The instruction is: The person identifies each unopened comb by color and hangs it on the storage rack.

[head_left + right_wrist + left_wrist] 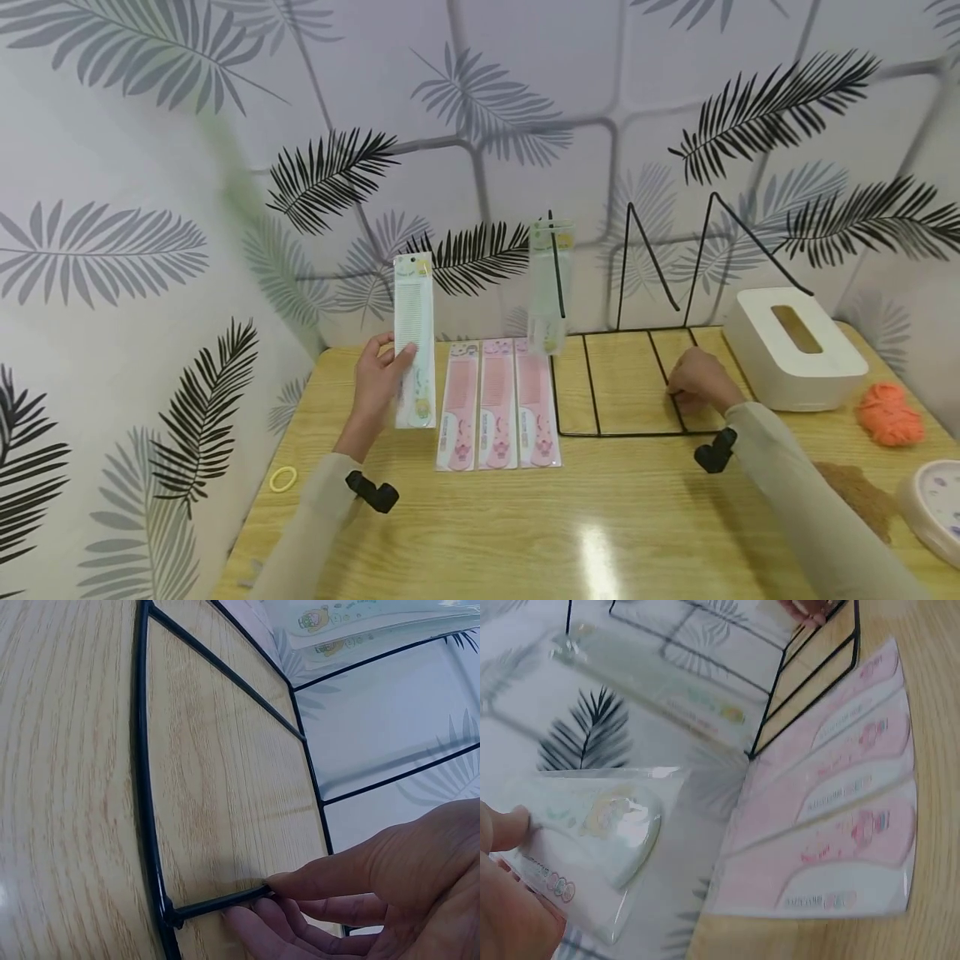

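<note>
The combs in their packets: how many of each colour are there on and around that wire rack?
Pink combs: 3, flat on the table.
White comb: 1, held upright in the left hand.
Pale green comb: 1, hanging on the wire rack.
Total: 5.

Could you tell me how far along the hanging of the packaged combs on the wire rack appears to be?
One green comb already hangs on the wire rack. The left hand holds a second green comb upright, while the right hand steadies the rack's base. Three pink combs lie flat on the table, apparently left to hang.
</note>
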`<state>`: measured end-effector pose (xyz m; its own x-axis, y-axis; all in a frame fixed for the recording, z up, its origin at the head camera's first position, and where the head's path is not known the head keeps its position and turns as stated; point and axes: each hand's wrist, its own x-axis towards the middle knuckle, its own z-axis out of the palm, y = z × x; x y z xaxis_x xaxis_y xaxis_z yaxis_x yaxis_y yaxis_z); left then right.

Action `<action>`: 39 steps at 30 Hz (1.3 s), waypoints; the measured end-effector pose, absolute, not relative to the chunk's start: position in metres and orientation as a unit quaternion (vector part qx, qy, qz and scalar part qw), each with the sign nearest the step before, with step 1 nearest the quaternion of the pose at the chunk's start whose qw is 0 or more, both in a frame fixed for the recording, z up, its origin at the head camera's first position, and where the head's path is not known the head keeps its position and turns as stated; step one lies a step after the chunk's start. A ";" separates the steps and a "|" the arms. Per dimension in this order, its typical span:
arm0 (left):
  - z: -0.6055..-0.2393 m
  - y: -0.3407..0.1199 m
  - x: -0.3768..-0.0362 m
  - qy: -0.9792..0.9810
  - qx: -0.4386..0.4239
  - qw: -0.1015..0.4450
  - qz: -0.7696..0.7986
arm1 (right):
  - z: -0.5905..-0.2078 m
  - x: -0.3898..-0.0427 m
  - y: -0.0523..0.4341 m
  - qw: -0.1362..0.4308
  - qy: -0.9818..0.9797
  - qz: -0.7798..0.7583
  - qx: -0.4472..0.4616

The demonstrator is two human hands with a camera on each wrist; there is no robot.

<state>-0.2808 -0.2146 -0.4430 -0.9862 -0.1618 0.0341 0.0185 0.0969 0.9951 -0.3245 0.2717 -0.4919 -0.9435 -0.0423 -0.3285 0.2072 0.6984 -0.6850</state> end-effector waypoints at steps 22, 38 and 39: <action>-0.405 -0.169 -0.259 -0.685 -0.184 0.055 -0.703 | -0.487 -0.325 0.268 0.164 0.919 -0.357 0.035; -0.400 -0.144 -0.247 -0.709 -0.278 -0.043 -0.647 | -0.490 -0.330 0.269 0.159 0.926 -0.339 0.052; -0.400 -0.142 -0.246 -0.705 -0.285 -0.047 -0.647 | -0.490 -0.330 0.269 0.159 0.926 -0.338 0.053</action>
